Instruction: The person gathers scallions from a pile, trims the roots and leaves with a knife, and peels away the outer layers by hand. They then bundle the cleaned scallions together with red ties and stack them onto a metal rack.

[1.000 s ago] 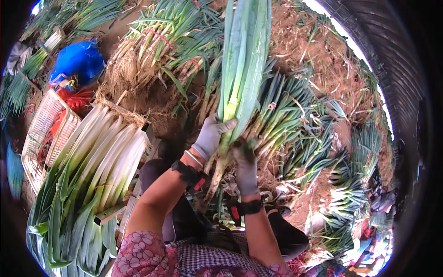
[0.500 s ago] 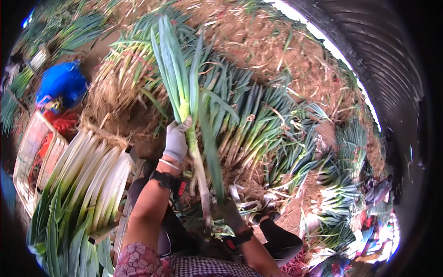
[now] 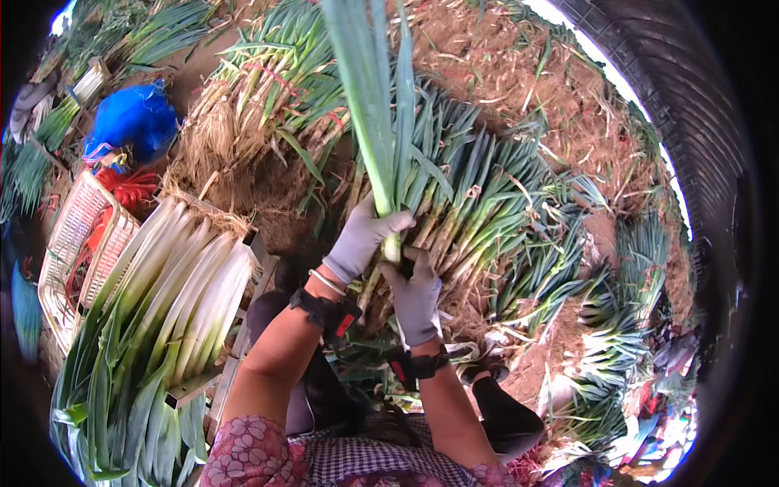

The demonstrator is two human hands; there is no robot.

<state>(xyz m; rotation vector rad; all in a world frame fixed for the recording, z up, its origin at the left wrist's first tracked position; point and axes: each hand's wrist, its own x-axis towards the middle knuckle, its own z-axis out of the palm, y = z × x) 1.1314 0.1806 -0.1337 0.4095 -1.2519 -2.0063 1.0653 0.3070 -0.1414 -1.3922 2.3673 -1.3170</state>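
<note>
A long leek with broad green leaves stands up in front of me. My left hand, in a pale glove, is closed round its lower stalk. Just below, my right hand, also gloved, is raised at the stalk's lower end with thumb and forefinger apart; whether it touches the stalk is hard to make out. The stalk's root end is mostly hidden by my hands. To the left, several leeks with clean white stems lie side by side on a wooden rack, roots away from me.
Beyond my hands, a row of untrimmed leeks lies on soil, with a rooty bundle farther left. A cream plastic basket and a blue bag stand at the left. More leeks lie at right, beneath a dark curved cover.
My right hand has come up from low by my knees to the stalk beside my left hand. The long leaf it was pulling down no longer hangs there. The leek has moved nearer and rightward.
</note>
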